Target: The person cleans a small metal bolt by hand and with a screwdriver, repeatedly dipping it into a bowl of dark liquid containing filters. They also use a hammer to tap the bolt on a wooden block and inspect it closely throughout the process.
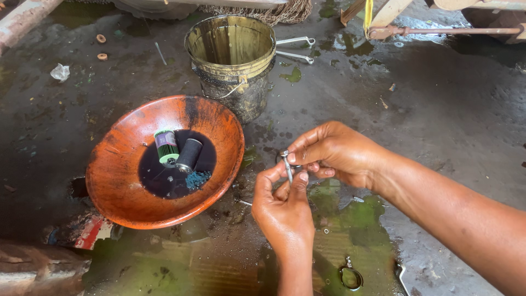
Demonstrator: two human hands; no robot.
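My left hand [282,211] and my right hand [337,153] meet over the wet floor, both pinching a small metal bolt-like part [287,164] that stands nearly upright between the fingertips. To the left sits an orange bowl [120,186] with a pool of dark oil. In the oil lie a green-ended cylindrical filter [166,146], a black cylinder [189,155] and a small bluish scrap [198,178].
A dirty yellow bucket [233,60] stands behind the bowl. Two spanners [296,48] lie on the oily concrete beside it. A metal ring clamp [350,277] rests on green-stained cardboard [350,225] near the bottom. Small washers [101,46] lie at far left.
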